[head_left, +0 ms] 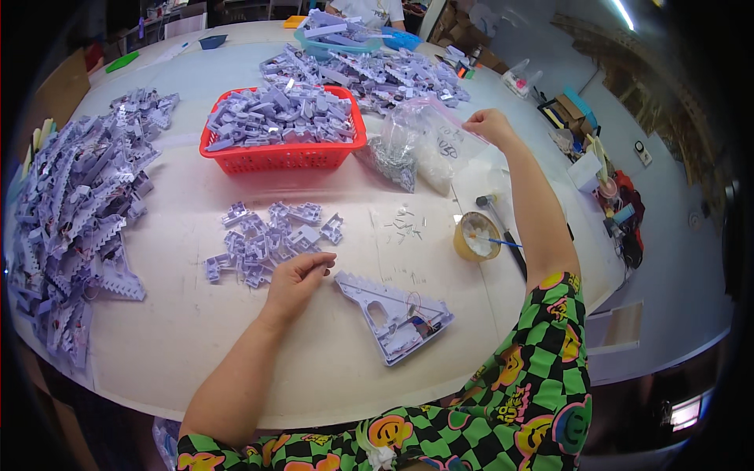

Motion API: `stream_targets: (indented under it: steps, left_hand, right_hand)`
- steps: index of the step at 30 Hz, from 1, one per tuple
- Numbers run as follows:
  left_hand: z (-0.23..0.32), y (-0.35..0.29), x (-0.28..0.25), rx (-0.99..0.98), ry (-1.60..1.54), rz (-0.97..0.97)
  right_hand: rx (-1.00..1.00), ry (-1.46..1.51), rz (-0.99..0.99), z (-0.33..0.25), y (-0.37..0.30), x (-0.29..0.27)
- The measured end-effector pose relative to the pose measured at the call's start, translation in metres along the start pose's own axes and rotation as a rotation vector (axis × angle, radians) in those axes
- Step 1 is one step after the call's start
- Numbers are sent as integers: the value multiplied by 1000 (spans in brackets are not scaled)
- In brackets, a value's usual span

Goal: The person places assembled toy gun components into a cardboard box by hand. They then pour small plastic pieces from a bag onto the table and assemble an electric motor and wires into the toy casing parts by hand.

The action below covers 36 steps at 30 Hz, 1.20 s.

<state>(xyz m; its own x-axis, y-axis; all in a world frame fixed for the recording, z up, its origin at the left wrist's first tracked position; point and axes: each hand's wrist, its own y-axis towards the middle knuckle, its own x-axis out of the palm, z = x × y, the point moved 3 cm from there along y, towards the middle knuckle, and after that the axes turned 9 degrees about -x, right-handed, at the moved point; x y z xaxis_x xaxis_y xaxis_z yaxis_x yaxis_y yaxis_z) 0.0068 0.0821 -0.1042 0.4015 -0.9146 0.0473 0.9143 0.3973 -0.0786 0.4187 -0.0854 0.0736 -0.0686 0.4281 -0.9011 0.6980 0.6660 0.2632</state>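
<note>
My left hand (pixel 297 284) is closed in a pinch beside a small heap of lilac plastic pieces (pixel 263 235); whatever its fingertips hold, if anything, is too small to make out. Just right of it lies a triangular lilac plastic housing (pixel 393 314) with a stepped edge, its open inside showing thin wires and a small dark part. My right hand (pixel 488 125) reaches far out, its fingers pinched at the upper edge of a clear plastic bag (pixel 454 140). That bag stands beside another clear bag (pixel 393 161) of small grey metal parts.
Several small metal pins (pixel 405 225) lie mid-table. A yellowish cup (pixel 476 237) of white stuff with a blue stick stands near a black-handled hammer (pixel 503 224). Beyond are a full red basket (pixel 275 161) and heaped lilac parts (pixel 78 228). Someone (pixel 369 9) sits across the table.
</note>
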Motion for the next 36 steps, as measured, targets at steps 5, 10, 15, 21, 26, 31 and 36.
stream_targets:
  steps: [5, 10, 15, 21, 26, 31, 36]
  left_hand:
    - [0, -1, 0, 0, -19, -1]
    - [-2, 2, 0, 2, -9, -3]
    - [0, 2, 1, 17, -17, -7]
    - [-2, 3, 0, -4, -18, -11]
    - [2, 3, 1, 4, -6, -10]
    - [-2, 3, -2, -9, -18, -9]
    - [-2, 2, -1, -7, -18, -14]
  right_hand:
    - [-17, -146, -59, -19, -3, -1]
    - [88, 59, -52, -14, -7, 6]
    - [118, 186, -29, 3, -2, 12]
    - [47, 342, -89, -6, -10, 12]
    - [-447, -241, -19, -11, 4, 5]
    - [-314, -227, -147, -19, 7, 13]
    - [-64, 151, -143, -15, 8, 31]
